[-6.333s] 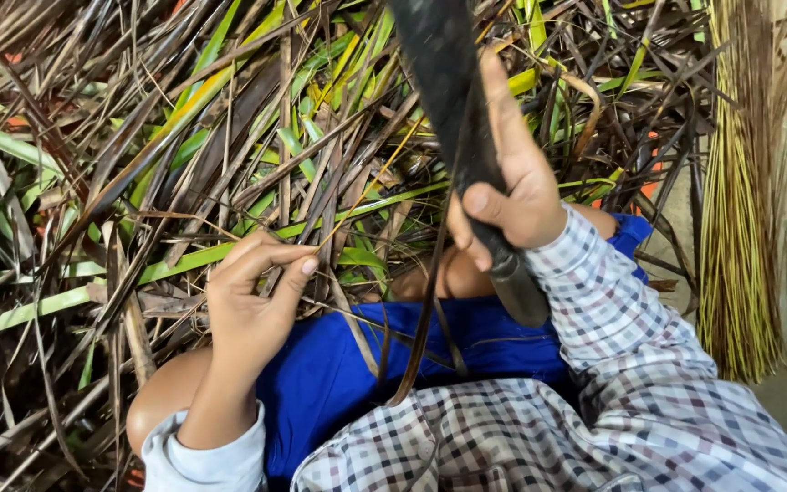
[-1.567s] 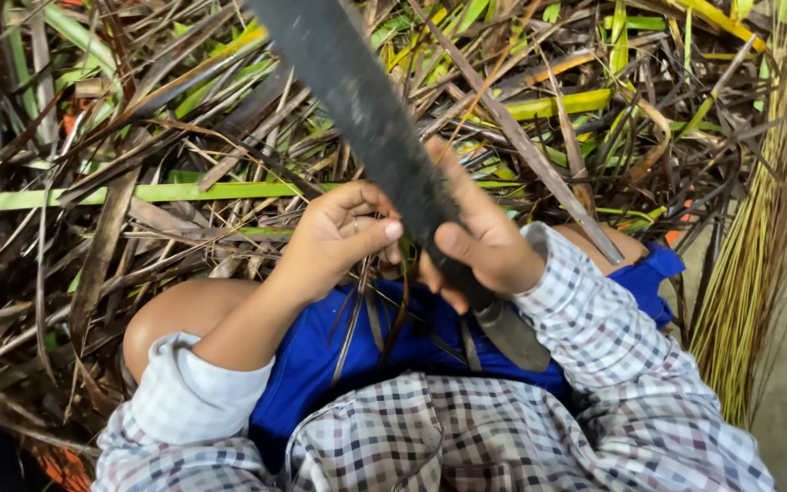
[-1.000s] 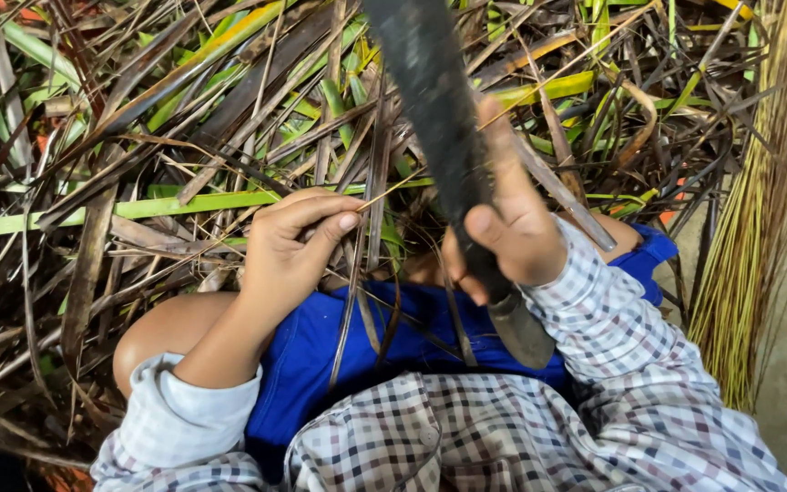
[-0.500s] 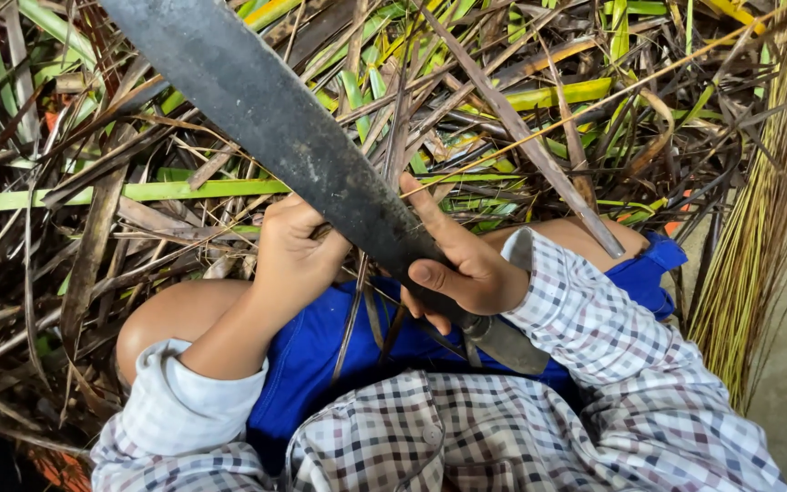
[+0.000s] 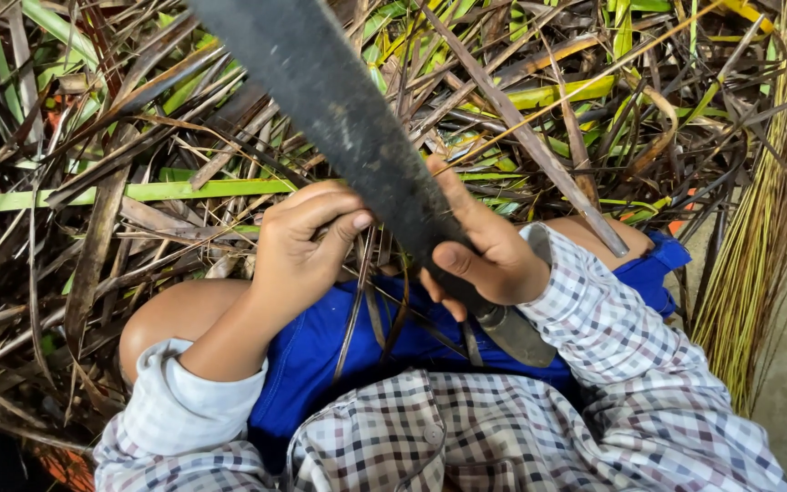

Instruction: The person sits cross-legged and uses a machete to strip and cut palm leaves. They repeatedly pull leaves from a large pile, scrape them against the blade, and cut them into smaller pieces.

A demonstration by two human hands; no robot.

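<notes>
1. A person seated among cut foliage grips a long, dark machete (image 5: pixel 348 128) in the right hand (image 5: pixel 485 251); the fingers are wrapped tight around its handle, and the broad blade slants up and to the left, out of the top of the frame.
2. The left hand (image 5: pixel 307 241) sits just beside the blade, its fingers pinched narrow on thin dry leaf strips (image 5: pixel 371 310) that hang down over the lap.
3. The strips trail across blue shorts (image 5: pixel 330 355), between the two hands and close to the blade's lower edge.
4. Both arms wear a checked shirt (image 5: pixel 612 364), the left cuff rolled back.
5. A pile of brown and green palm leaves (image 5: pixel 138 182) lies on the ground in front of the knees.
6. A bundle of thin yellowish stalks (image 5: pixel 767 228) stands at the right edge.
</notes>
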